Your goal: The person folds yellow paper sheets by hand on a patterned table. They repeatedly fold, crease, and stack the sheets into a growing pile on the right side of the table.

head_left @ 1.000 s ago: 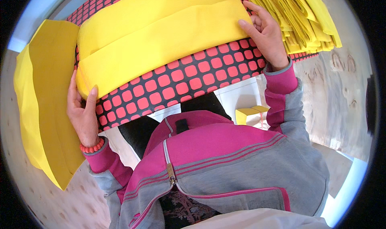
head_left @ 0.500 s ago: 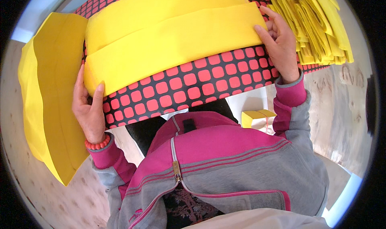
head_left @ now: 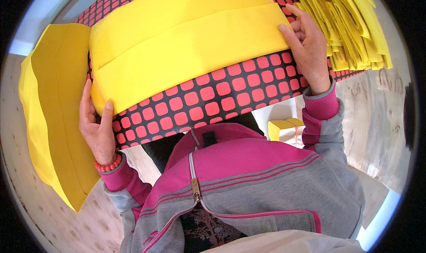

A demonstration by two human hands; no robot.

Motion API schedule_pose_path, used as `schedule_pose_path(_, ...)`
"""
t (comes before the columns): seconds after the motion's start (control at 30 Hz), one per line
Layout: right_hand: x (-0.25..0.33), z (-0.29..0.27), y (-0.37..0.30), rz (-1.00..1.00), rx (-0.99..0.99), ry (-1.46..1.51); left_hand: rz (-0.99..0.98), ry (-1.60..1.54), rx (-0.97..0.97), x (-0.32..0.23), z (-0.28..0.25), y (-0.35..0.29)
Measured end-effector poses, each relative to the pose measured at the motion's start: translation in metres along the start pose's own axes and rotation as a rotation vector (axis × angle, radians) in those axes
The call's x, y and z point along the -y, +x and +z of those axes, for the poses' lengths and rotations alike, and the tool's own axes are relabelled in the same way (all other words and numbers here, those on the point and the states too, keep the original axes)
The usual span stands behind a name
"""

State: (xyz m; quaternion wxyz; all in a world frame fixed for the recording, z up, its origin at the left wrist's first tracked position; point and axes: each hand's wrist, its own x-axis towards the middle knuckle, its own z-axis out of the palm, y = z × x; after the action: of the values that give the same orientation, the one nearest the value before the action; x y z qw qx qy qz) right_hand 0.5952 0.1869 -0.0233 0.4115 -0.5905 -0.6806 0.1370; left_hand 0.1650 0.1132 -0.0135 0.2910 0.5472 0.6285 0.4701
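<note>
The yellow cloth (head_left: 191, 42) lies across the top centre of the frame, a lengthwise band folded over along its near side and the broader far part lying flat, so the folding looks partly done. Its lower-left corner sits between the thumb and fingers of the half-open left hand (head_left: 98, 131); its right end meets the thumb of the loosely curled right hand (head_left: 310, 48). Whether either pinches it, I cannot tell. Beneath is the red-and-black worktop (head_left: 208, 94); another yellow sheet (head_left: 62, 106) hangs at left, a yellow pile (head_left: 355, 31) sits upper right.
</note>
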Motion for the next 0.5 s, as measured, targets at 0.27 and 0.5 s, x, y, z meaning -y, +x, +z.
schedule_pose_path(0.27,-0.002,0.000,0.001,0.105,0.038,0.231,0.026,0.038,0.011,0.000,-0.001,0.000)
schedule_pose_path(0.5,-0.002,-0.010,-0.001,0.121,0.124,0.376,0.020,-0.004,0.012,0.004,-0.003,0.001)
